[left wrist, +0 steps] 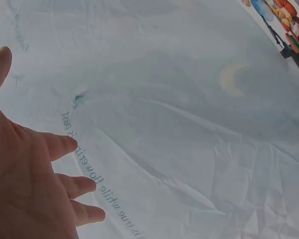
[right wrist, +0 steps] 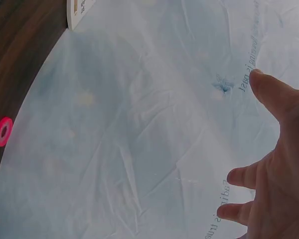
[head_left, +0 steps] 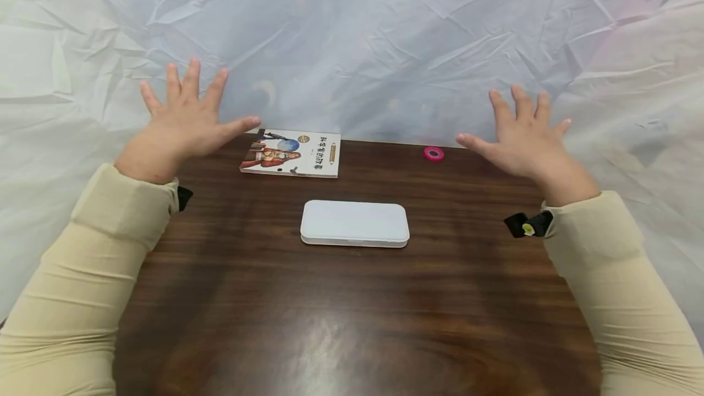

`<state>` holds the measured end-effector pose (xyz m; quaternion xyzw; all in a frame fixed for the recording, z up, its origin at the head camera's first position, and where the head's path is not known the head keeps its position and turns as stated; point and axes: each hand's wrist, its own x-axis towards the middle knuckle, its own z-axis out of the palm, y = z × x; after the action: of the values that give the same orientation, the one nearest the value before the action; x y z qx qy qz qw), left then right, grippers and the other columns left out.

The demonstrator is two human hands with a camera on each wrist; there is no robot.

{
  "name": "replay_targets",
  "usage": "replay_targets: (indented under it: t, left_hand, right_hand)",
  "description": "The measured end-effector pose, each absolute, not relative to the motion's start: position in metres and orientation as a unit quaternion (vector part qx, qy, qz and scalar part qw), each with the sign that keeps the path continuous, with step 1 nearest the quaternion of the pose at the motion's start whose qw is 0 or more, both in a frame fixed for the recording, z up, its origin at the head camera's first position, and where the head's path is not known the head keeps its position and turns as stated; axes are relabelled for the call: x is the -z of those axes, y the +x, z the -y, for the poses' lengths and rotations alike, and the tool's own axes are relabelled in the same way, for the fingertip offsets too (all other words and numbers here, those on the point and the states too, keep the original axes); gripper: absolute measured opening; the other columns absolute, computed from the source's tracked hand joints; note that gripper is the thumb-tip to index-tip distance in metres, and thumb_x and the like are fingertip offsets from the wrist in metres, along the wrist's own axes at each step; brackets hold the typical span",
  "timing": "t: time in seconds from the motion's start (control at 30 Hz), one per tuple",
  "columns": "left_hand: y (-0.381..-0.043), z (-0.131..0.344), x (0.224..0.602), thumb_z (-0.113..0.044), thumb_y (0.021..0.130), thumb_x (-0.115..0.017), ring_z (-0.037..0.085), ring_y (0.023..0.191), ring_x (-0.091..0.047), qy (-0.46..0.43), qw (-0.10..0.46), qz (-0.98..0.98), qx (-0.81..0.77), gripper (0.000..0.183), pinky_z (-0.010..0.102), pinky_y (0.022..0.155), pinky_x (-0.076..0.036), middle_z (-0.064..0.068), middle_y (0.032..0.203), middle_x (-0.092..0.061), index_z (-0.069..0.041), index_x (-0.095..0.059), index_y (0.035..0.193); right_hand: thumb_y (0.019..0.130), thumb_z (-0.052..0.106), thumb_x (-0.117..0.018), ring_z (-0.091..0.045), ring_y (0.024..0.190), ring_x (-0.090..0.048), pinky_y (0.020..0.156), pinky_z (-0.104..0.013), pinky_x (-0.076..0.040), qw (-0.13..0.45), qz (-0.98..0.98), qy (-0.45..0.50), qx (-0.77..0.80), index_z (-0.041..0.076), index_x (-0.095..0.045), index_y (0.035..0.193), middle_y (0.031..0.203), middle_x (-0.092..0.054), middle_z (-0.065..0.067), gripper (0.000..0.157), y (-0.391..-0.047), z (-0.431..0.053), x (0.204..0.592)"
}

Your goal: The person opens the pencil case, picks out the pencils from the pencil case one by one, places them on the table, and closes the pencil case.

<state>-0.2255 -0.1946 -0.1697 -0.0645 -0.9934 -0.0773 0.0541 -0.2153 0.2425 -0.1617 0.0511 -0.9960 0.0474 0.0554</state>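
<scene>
Both hands are raised with fingers spread, and neither holds anything. In the head view my left hand (head_left: 184, 121) is up on the left, its thumb near the book (head_left: 308, 154) with a picture cover at the table's far edge. My right hand (head_left: 525, 139) is up on the right, beside a small pink ring-shaped roll (head_left: 433, 153) near the same edge. A white flat case with rounded corners (head_left: 354, 223) lies closed in the middle of the table, between the forearms. In the right wrist view the pink roll shows at the left edge, apart from the hand (right wrist: 279, 159).
The dark wooden table (head_left: 352, 298) has a glossy top. A pale, creased curtain (head_left: 357, 47) with printed moon and lettering hangs behind and along both sides. Black straps (head_left: 529, 225) sit at the wrists over beige sleeves.
</scene>
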Motion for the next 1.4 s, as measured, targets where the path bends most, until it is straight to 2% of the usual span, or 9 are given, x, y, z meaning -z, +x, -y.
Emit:
replay_targets:
  t: [0.17, 0.27, 0.3, 0.37, 0.5, 0.6, 0.8, 1.1, 1.4]
  left_hand:
    - [-0.225, 0.187, 0.176, -0.071, 0.077, -0.024, 0.040, 0.118, 0.026, -0.073, 0.047, 0.993, 0.084, 0.093, 0.064, 0.081, 0.017, 0.020, 0.136, 0.026, -0.011, 0.012, 0.138]
    - [-0.223, 0.179, 0.187, -0.064, 0.082, -0.028, 0.042, 0.123, 0.012, -0.104, 0.015, 0.986, 0.129, 0.090, 0.063, 0.089, 0.006, 0.025, 0.139, 0.013, -0.004, 0.008, 0.138]
    - [-0.223, 0.176, 0.193, -0.058, 0.085, -0.032, 0.042, 0.125, 0.001, -0.124, 0.003, 0.979, 0.162, 0.085, 0.061, 0.092, -0.001, 0.026, 0.139, 0.002, -0.001, 0.001, 0.138]
    - [-0.223, 0.172, 0.205, -0.052, 0.087, -0.037, 0.039, 0.124, -0.013, -0.151, -0.040, 0.960, 0.234, 0.078, 0.055, 0.094, -0.014, 0.026, 0.138, -0.013, 0.002, -0.010, 0.137]
    - [-0.225, 0.170, 0.231, -0.041, 0.090, -0.041, 0.039, 0.117, -0.031, -0.141, -0.169, 0.884, 0.413, 0.068, 0.048, 0.089, -0.031, 0.023, 0.136, -0.022, 0.001, -0.015, 0.136]
    - [-0.226, 0.172, 0.251, -0.035, 0.093, -0.037, 0.041, 0.117, -0.031, -0.091, -0.250, 0.809, 0.524, 0.067, 0.046, 0.089, -0.034, 0.022, 0.140, -0.010, 0.000, -0.003, 0.138]
    - [-0.231, 0.168, 0.288, -0.028, 0.094, -0.035, 0.043, 0.117, -0.030, -0.034, -0.323, 0.697, 0.639, 0.062, 0.045, 0.092, -0.030, 0.023, 0.140, -0.012, -0.005, 0.002, 0.139]
    - [-0.232, 0.149, 0.324, -0.024, 0.094, -0.036, 0.036, 0.102, -0.049, 0.030, -0.361, 0.653, 0.665, 0.053, 0.034, 0.079, -0.044, 0.030, 0.129, -0.029, -0.006, -0.010, 0.137]
    - [-0.236, 0.142, 0.336, -0.018, 0.092, -0.041, 0.033, 0.091, -0.055, 0.051, -0.384, 0.599, 0.701, 0.057, 0.037, 0.079, -0.044, 0.027, 0.120, -0.035, -0.010, -0.010, 0.139]
  right_hand:
    - [0.081, 0.063, -0.035, -0.048, 0.122, 0.005, 0.086, -0.066, -0.004, 0.072, 0.991, 0.083, -0.080, 0.005, -0.001, 0.139, 0.139, -0.001, -0.027, 0.089, -0.213, -0.242, 0.163]
    - [0.086, 0.054, -0.037, -0.047, 0.119, -0.019, 0.091, -0.056, -0.017, 0.072, 0.980, 0.120, -0.145, -0.001, -0.014, 0.137, 0.133, -0.022, -0.030, 0.079, -0.209, -0.238, 0.169]
    - [0.087, 0.052, -0.037, -0.046, 0.117, -0.025, 0.091, -0.054, -0.020, 0.065, 0.975, 0.128, -0.170, -0.002, -0.018, 0.136, 0.130, -0.027, -0.030, 0.075, -0.207, -0.237, 0.172]
    - [0.088, 0.049, -0.038, -0.042, 0.112, -0.036, 0.087, -0.052, -0.028, 0.051, 0.966, 0.134, -0.215, -0.001, -0.027, 0.133, 0.125, -0.037, -0.028, 0.068, -0.203, -0.232, 0.180]
    - [0.088, 0.048, -0.039, -0.033, 0.098, -0.050, 0.077, -0.045, -0.040, 0.015, 0.950, 0.138, -0.279, 0.003, -0.041, 0.125, 0.112, -0.051, -0.021, 0.058, -0.195, -0.222, 0.198]
    - [0.089, 0.045, -0.040, -0.027, 0.090, -0.053, 0.071, -0.039, -0.044, -0.013, 0.935, 0.149, -0.321, 0.003, -0.046, 0.119, 0.104, -0.056, -0.017, 0.052, -0.192, -0.216, 0.211]
    - [0.090, 0.040, -0.042, -0.028, 0.088, -0.055, 0.071, -0.037, -0.046, -0.068, 0.905, 0.149, -0.392, 0.001, -0.049, 0.113, 0.098, -0.059, -0.014, 0.046, -0.190, -0.208, 0.236]
    - [0.092, 0.027, -0.042, -0.022, 0.073, -0.059, 0.063, -0.034, -0.048, -0.188, 0.820, 0.087, -0.533, -0.012, -0.046, 0.112, 0.087, -0.059, -0.017, 0.044, -0.189, -0.184, 0.281]
    - [0.091, 0.026, -0.041, -0.016, 0.062, -0.059, 0.058, -0.029, -0.047, -0.313, 0.740, 0.027, -0.594, -0.012, -0.047, 0.110, 0.074, -0.060, -0.007, 0.043, -0.181, -0.156, 0.326]
